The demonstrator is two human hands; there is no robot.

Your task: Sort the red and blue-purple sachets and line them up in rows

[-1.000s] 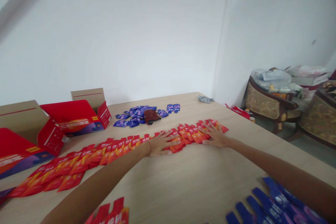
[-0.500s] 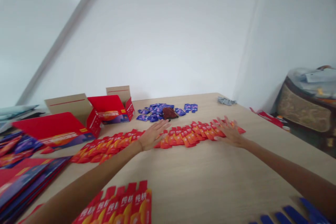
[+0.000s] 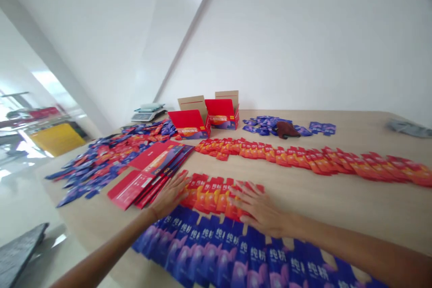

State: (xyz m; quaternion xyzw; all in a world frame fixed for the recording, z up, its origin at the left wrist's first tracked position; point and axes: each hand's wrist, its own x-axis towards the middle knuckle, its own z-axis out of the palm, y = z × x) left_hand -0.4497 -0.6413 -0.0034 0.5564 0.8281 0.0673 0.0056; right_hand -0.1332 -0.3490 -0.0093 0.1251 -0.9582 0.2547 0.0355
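A short row of overlapping red-orange sachets (image 3: 209,193) lies between my two hands. My left hand (image 3: 171,194) rests at the left end of that row, fingers stretched out. On the right end lies my right hand (image 3: 258,207), its fingers spread over the sachets. Nearer to me, a long row of overlapping purple-blue sachets (image 3: 202,247) runs along the table's front, partly under my right forearm. Farther back a second, longer row of red-orange sachets (image 3: 293,157) stretches to the right edge.
Left of my hands lies a stack of flattened red cartons (image 3: 151,166), beside a mixed heap of sachets (image 3: 114,153). Two open red boxes (image 3: 191,122) stand behind. Loose purple sachets (image 3: 263,124) surround a brown cloth-like item (image 3: 286,129). A grey item (image 3: 410,127) lies far right.
The view has swung left and down. My hands have moved from the far red-orange row to the nearer, short red-orange row, with fingers still outstretched.
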